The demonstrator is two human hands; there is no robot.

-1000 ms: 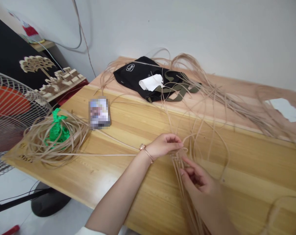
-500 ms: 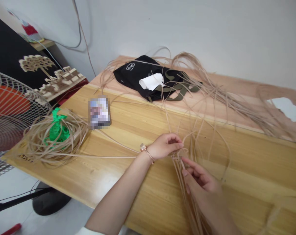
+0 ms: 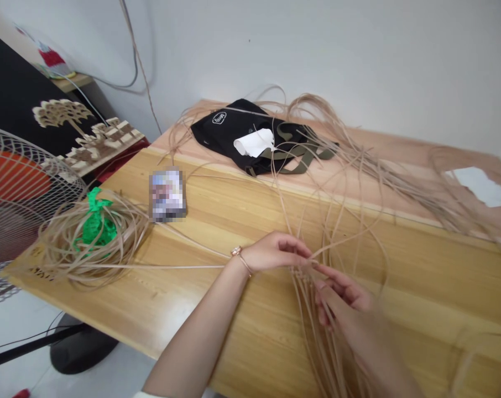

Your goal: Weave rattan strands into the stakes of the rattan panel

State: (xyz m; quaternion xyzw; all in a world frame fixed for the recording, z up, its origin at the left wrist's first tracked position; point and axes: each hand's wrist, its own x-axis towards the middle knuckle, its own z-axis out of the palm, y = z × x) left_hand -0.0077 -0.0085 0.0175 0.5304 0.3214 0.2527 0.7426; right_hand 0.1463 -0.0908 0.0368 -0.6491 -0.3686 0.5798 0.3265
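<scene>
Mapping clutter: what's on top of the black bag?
A curled white sheet and some tan strips. Where they lie, the black bag is covered; its inside can't be seen.

Way in: near-edge tabletop, between coil and left forearm.
Blockers: two long strands running coil-to-wrist; loose strands arching up beyond left hand; black bag farther back.

Flat strips that I hold: cane-like, smooth, matt. My bracelet: polished metal. The table before me: smooth wood, softly glossy. Bag: matt cloth, with woven straps. Rolled sheet: matt paper. Green wrapping: shiny, plastic-looking.
</scene>
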